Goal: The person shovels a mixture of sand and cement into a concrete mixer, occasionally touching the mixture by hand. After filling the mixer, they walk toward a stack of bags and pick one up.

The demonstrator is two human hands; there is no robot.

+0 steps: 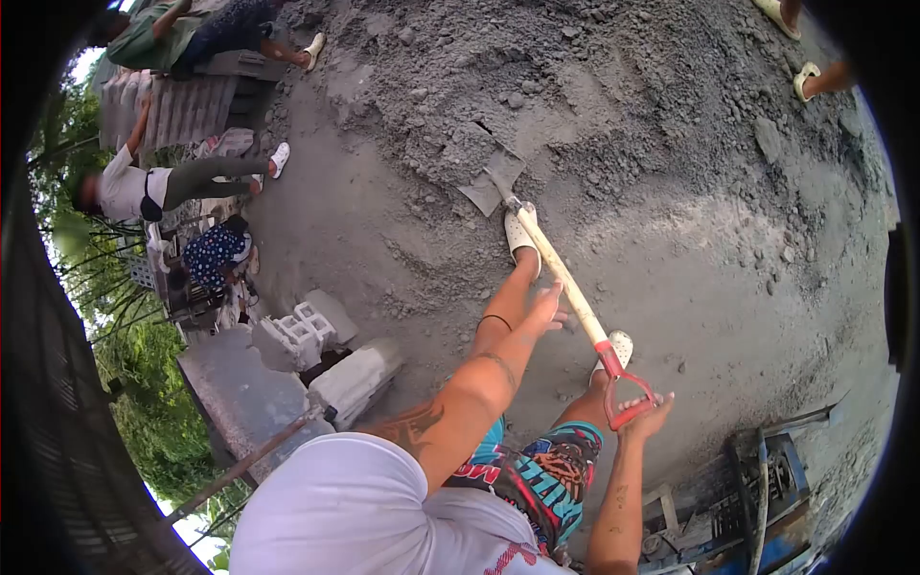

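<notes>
A shovel with a pale wooden shaft (565, 278) and a red D-shaped handle slants across the middle. My right hand (649, 419) is closed round the crossbar of that handle. Beside the shaft, my left hand (546, 309) has its fingers apart, close to the wood but not wrapped round it. The grey metal blade (491, 187) rests at the edge of a grey sand and gravel pile (613, 105). One of my feet, in a white clog (521, 238), is right by the blade; my other clog (618, 351) is near the red handle.
Broken concrete hollow blocks (305, 331) and a slab (230, 383) lie to the left. Several people are nearby, one in a white top (125, 192), one crouching in a dotted top (213, 257). Dark metal equipment (738, 498) stands lower right.
</notes>
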